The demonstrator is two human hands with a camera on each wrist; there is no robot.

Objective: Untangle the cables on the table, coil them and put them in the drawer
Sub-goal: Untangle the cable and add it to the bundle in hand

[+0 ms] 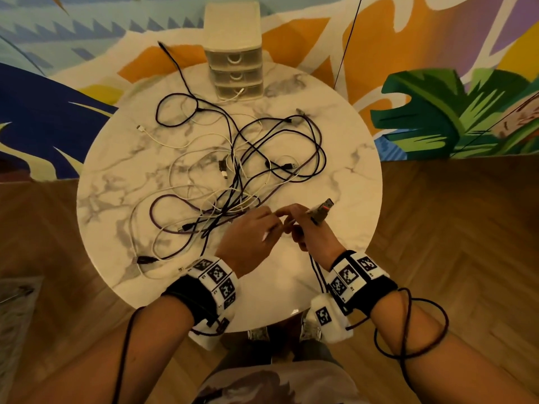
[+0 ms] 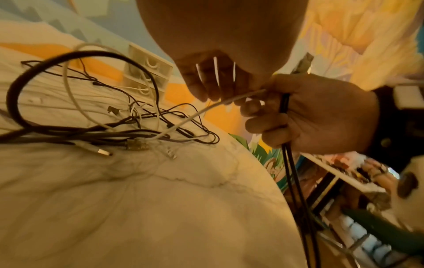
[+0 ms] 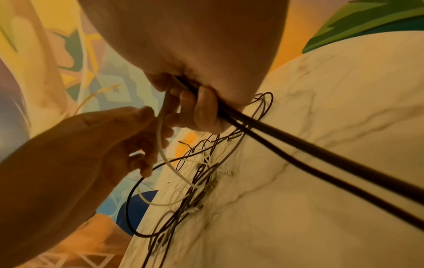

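Note:
A tangle of black, purple and white cables (image 1: 233, 176) lies spread over the round marble table (image 1: 344, 135). My hands meet above its near edge. The right hand (image 1: 300, 225) grips a doubled black cable (image 3: 298, 154). Its USB plug (image 1: 325, 207) sticks up past the fingers, and two strands hang down by the wrist (image 2: 289, 172). The left hand (image 1: 262, 225) pinches a white cable (image 2: 201, 111) that runs from between both hands down into the tangle. The small drawer unit (image 1: 234, 68), with all three drawers closed, stands at the table's far edge.
A white plug (image 1: 239, 93) lies against the bottom drawer. One black cable end (image 1: 172, 58) hangs over the far left rim. Dark cords (image 1: 414, 325) loop around my forearms. Wooden floor surrounds the table, with a painted wall behind. Bare marble shows on the right side.

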